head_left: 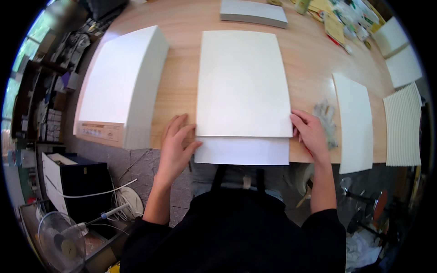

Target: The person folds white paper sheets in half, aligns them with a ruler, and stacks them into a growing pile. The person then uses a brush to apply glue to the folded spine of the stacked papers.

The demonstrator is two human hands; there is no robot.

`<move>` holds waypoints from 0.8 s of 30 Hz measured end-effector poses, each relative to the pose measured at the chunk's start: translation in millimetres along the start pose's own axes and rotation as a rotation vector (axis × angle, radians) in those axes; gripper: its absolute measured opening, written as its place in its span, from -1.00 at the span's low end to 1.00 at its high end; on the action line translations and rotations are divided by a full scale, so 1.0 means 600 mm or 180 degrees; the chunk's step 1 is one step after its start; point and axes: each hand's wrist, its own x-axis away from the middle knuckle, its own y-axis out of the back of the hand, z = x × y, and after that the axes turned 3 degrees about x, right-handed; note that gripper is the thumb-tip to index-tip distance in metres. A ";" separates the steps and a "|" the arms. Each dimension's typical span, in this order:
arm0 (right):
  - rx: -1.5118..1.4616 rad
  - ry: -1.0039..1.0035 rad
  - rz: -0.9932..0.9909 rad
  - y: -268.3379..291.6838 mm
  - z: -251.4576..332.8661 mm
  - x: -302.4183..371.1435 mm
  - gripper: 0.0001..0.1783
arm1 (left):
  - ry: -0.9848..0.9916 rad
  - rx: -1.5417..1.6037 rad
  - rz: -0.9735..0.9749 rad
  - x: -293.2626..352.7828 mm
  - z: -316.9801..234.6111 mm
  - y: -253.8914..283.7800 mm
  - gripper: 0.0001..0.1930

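Board, off-white and squared up in the middle of the frame [243,82], lies over a white sheet [241,151] on my desk [180,77]. By my reading, the laying-over is done; the lower strip of the sheet is uncovered, and nothing shows whether the two are fixed together. The fingers of my left hand [173,146] are spread loosely, thumb apart from the rest, touching the left edges of board and sheet without closing on them. The fingers of my right hand [314,132] curve against the board's right edge; I cannot tell whether they pinch it.

A tall white stack [109,77] fills the left of the frame, a brown cardboard piece [101,131] along its near end. Another stack [252,14] lies at the top, a narrow white panel [355,125] at the right; my hands are on neither stack nor panel.

As for containers, a dark box [84,186] with a pale front stands at lower left, contents unclear to me. Shelves [34,98] at the left edge hold boxes and piles. At upper right lies crumpled clear plastic [357,18]; I can't make out anything inside.
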 end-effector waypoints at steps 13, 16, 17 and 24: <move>0.1176 0.1134 -0.0640 -0.013 -0.016 0.016 -0.70 | 0.0132 0.0125 -0.0221 0.017 0.007 -0.032 -0.44; 0.1139 0.1030 -0.0624 -0.013 -0.016 0.017 -0.69 | 0.0077 0.0073 -0.0162 0.018 0.010 -0.030 -0.42; 0.1123 0.0998 -0.0616 -0.012 -0.017 0.016 -0.69 | 0.0066 0.0099 -0.0177 0.018 0.010 -0.030 -0.43; 0.1066 0.1113 -0.0647 -0.009 -0.029 0.014 -0.67 | 0.0012 0.0134 -0.0213 0.017 0.010 -0.030 -0.45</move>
